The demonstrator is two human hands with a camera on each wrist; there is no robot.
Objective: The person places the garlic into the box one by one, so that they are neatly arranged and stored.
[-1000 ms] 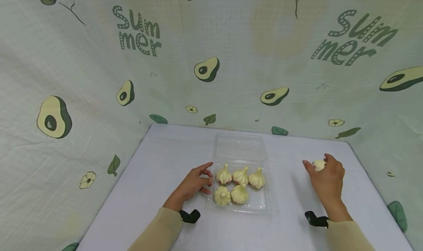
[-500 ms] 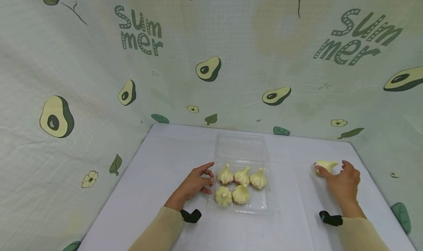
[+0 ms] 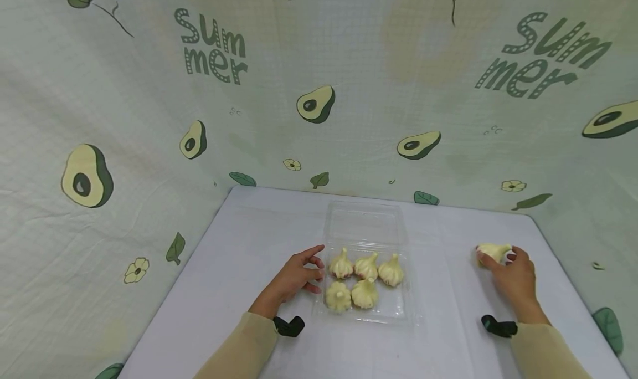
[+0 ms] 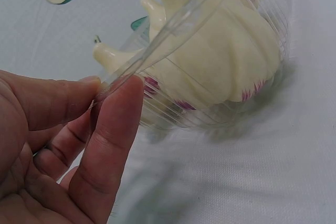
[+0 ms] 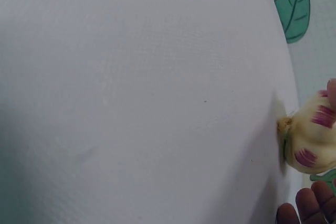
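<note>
My left hand (image 3: 294, 278) is at the left side of a clear plastic clamshell box (image 3: 391, 311). In the left wrist view its thumb and forefinger pinch the box's thin rim (image 4: 178, 30). Several garlic bulbs (image 3: 366, 267) with purple streaks sit in the box, three behind and two in front. Off to the right, my right hand (image 3: 518, 282) grips another garlic bulb (image 3: 492, 250), which lies on its side, stem to the right. The right wrist view catches only part of this bulb (image 5: 310, 145), between a fingertip above and several fingertips below.
The box's lid (image 3: 364, 224) lies folded back behind it. A white cloth covers the table (image 3: 269, 224). Behind and at both sides hangs a printed curtain (image 3: 359, 135) with avocados and leaves. Each wrist wears a black strap mount (image 3: 290, 326).
My right hand has shifted right around the lone garlic bulb, and its fingers have drawn in onto the stem end. The left hand stays on the box rim.
</note>
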